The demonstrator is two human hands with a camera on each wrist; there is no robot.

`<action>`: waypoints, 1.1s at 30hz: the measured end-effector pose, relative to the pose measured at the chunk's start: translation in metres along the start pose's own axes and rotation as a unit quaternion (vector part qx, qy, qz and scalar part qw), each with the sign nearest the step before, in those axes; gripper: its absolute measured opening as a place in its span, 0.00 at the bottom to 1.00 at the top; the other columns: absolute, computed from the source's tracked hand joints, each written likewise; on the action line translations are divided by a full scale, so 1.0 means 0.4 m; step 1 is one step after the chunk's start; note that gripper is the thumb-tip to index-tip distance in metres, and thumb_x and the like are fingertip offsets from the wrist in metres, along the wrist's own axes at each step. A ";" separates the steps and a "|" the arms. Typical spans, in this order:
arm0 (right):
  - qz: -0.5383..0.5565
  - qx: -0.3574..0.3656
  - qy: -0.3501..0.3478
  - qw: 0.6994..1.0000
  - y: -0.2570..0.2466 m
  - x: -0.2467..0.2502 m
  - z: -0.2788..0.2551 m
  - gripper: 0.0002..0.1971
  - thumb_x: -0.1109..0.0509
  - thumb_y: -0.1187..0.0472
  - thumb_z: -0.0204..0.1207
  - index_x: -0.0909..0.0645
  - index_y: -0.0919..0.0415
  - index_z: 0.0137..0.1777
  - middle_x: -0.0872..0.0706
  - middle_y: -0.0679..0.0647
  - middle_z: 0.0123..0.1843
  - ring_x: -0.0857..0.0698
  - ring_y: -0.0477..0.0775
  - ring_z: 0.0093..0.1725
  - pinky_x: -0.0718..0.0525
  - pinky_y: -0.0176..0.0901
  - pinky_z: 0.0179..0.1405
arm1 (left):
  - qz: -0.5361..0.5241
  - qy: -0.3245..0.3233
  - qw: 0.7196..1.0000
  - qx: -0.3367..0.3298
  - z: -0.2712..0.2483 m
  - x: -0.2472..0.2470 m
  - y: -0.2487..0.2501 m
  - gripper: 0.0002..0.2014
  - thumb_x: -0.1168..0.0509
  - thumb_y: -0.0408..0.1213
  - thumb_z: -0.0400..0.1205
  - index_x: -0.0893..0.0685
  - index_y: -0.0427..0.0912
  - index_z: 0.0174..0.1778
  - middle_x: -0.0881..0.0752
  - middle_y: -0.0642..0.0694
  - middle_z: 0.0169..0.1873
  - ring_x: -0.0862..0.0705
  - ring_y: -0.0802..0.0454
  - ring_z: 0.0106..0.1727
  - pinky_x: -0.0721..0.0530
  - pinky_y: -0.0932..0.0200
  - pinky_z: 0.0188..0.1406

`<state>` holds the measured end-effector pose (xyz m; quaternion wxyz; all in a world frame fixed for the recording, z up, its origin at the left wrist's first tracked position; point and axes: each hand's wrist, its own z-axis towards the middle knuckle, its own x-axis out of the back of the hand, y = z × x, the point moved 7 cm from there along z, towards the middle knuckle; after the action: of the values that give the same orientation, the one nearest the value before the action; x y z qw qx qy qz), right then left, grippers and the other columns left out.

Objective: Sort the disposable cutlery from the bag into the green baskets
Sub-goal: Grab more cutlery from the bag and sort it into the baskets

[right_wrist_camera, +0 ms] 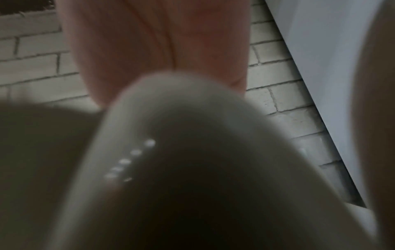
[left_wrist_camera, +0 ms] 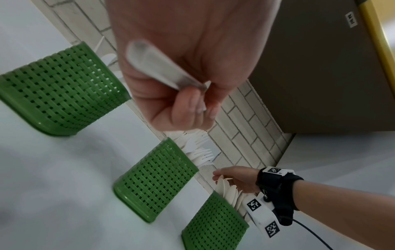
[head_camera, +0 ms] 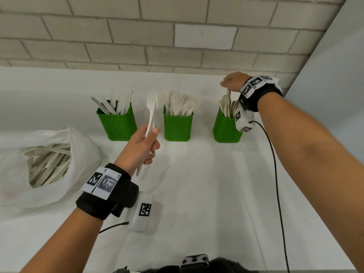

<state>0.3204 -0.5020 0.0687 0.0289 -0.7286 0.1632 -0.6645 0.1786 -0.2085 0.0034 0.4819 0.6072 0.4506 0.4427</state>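
A: Item one, far left?
B: Bag (head_camera: 59, 174), white plastic, lying on the white table (head_camera: 206, 184), mouth gaping, loose cutlery (head_camera: 47, 164) showing inside.

A: Next?
B: Left hand (head_camera: 140, 146), forearm reaching forward and up from the near edge. Fingers are curling round a fork (head_camera: 150, 115), thumb pressing along the handle; tines are pointing up, between the first two baskets. A second thin piece seems to be lying against it; I cannot tell what it is.

A: Baskets?
B: Three, green, standing in a row near the brick wall (head_camera: 137, 36). Knife basket (head_camera: 117, 123) leftmost, fork basket (head_camera: 177, 125) in the middle, spoon basket (head_camera: 226, 129) rightmost, each already bristling with its kind.

A: Right hand?
B: Right hand (head_camera: 233, 81), arm stretching far forward, wrist bending down over the spoon basket. Fingertips are pinching a spoon (head_camera: 228, 93) by its handle, bowl down among the other spoons. The right wrist view is showing only a blurred spoon bowl (right_wrist_camera: 192, 152) close up.
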 end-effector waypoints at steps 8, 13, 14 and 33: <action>-0.025 0.053 0.020 0.998 -0.017 0.003 -0.145 0.24 0.49 0.53 0.86 0.22 0.76 0.47 0.17 0.68 0.51 0.20 0.67 0.59 0.26 0.46 0.51 | -0.012 -0.014 1.000 -0.005 0.011 -0.014 -0.010 0.06 0.46 0.42 0.87 0.27 0.49 0.45 0.32 0.53 0.22 0.39 0.59 0.18 0.39 0.69 0.15; -0.036 0.087 0.050 0.994 -0.004 -0.061 -0.195 0.24 0.49 0.51 0.86 0.31 0.63 0.76 0.31 0.63 0.78 0.34 0.61 0.78 0.39 0.48 0.74 | -0.023 -0.043 0.999 -0.008 0.013 -0.041 -0.007 0.07 0.47 0.43 0.87 0.27 0.47 0.48 0.31 0.53 0.22 0.38 0.57 0.21 0.39 0.66 0.17; -0.021 0.102 0.081 0.991 -0.016 -0.056 -0.210 0.24 0.47 0.52 0.86 0.34 0.62 0.78 0.35 0.62 0.80 0.40 0.59 0.81 0.45 0.48 0.78 | -0.030 -0.049 0.998 -0.007 0.011 -0.044 -0.007 0.08 0.48 0.44 0.87 0.26 0.48 0.48 0.30 0.54 0.22 0.38 0.57 0.20 0.39 0.66 0.18; 0.552 0.176 -0.169 0.797 -0.574 -0.275 -0.379 0.10 0.42 0.65 0.84 0.22 0.66 0.60 0.18 0.59 0.43 0.21 0.50 0.35 0.21 0.36 0.34 | -0.194 -0.105 0.975 0.016 -0.044 0.144 -0.028 0.17 0.52 0.48 0.87 0.25 0.41 0.46 0.27 0.49 0.20 0.25 0.51 0.18 0.28 0.64 0.16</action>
<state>0.2107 -0.2281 0.0401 0.5458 -0.5980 0.4105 -0.4195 0.1716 -0.1478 0.0007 0.5935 0.5587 0.5139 0.2674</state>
